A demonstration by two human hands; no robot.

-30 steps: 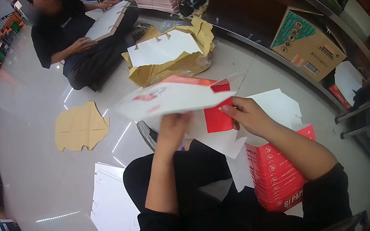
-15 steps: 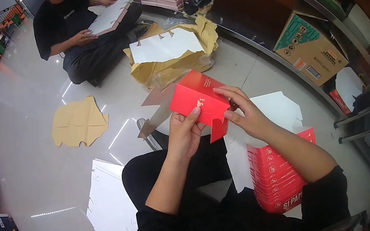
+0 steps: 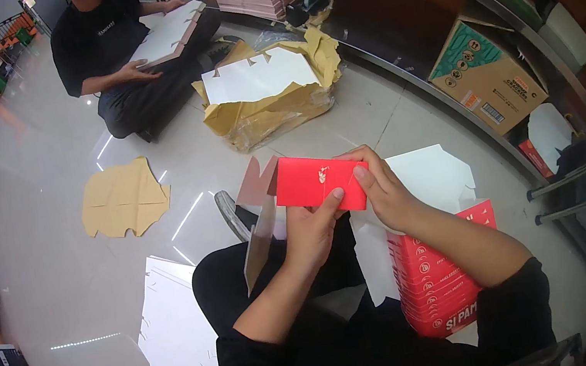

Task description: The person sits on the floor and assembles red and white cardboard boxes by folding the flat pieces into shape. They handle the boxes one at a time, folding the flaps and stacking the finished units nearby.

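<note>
A partly folded red cardboard box [image 3: 312,179] is held up over my lap, its grey-white flaps sticking out at the left. My left hand [image 3: 310,235] grips it from below, thumb pressed on the red face. At its right end my right hand [image 3: 382,189] is closed round the edge, thumb on the face and fingers behind. By my right forearm stands a stack of red boxes [image 3: 435,275], nested together. A white open carton flap [image 3: 428,173] rises behind that stack. Flat white box blanks [image 3: 173,325] lie on the floor to my left.
Ahead, another person [image 3: 117,49] sits cross-legged with a stack of white blanks. Torn brown wrapping [image 3: 273,112] surrounds more blanks. Brown paper [image 3: 125,198] lies on the floor. A tape dispenser [image 3: 311,7] and a brown carton [image 3: 489,74] are along the right-hand shelf.
The red box has come down slightly and turned, so its long face now shows flat. The end flap at its right is folded in, and my right hand has closed on that end.
</note>
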